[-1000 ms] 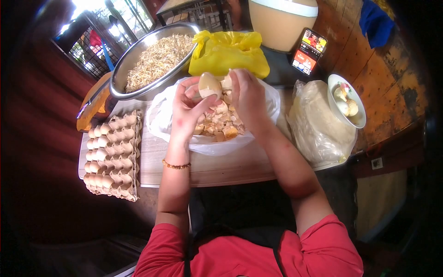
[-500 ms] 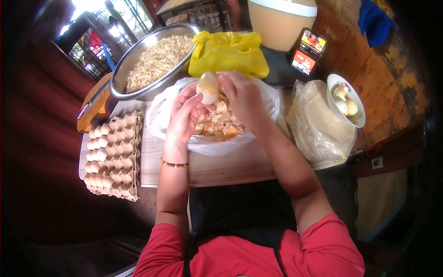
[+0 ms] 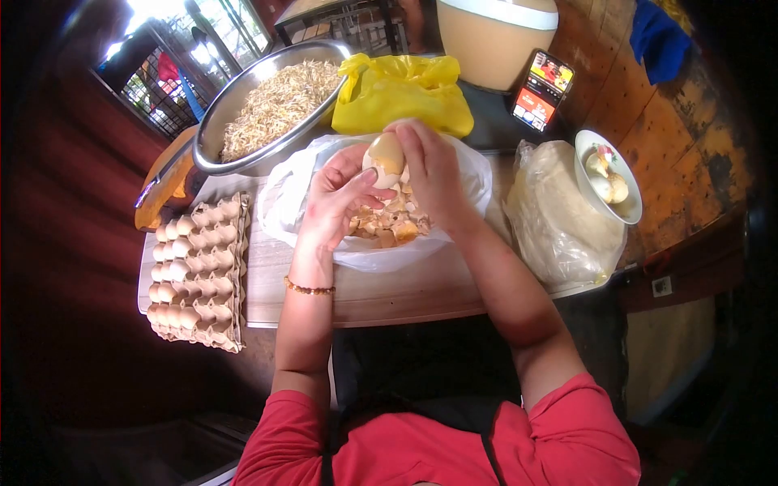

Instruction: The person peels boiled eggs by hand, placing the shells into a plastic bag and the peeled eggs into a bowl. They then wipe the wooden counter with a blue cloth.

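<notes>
A pale egg (image 3: 386, 158) is held up between both hands, above a white plastic bag (image 3: 304, 202) with a heap of broken eggshells (image 3: 387, 223) in it. My left hand (image 3: 336, 198) grips the egg from the left and below. My right hand (image 3: 433, 174) touches its top and right side with the fingertips. To the left lies a cardboard egg tray (image 3: 215, 279) with several eggs along its left columns.
A big metal bowl (image 3: 235, 101) of thin dried strips stands at the back left, a yellow bag (image 3: 403, 93) behind the hands. At the right are a clear plastic bag (image 3: 555, 215), a white bowl (image 3: 585, 174) with peeled eggs, and a phone (image 3: 543, 89).
Both hands have shifted a little to the right with the egg, which has turned in my fingers. My right fingers now lie over its top.
</notes>
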Motion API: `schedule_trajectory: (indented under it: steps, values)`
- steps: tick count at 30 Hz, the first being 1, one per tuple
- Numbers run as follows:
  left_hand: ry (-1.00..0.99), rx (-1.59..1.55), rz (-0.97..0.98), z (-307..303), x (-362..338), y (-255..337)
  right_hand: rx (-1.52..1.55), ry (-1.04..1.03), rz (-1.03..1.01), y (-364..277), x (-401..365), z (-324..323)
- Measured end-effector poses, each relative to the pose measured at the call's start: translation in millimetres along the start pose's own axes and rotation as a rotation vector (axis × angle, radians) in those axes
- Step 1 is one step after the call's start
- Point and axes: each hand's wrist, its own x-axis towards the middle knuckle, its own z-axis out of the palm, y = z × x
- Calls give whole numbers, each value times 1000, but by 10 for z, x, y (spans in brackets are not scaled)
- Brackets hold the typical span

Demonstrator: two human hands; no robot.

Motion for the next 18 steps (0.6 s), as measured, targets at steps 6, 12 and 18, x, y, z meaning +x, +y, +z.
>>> schedule_trajectory:
  steps: [6,12,18]
  values:
    - [-9,-135,-44,-12,11,20,69,-8,34,4,31,-31]
    - [71,77,8,24,1,-44,5,31,-73,-40,5,24]
    - [51,5,-9,-91,12,-26,-24,68,-16,-79,17,-29]
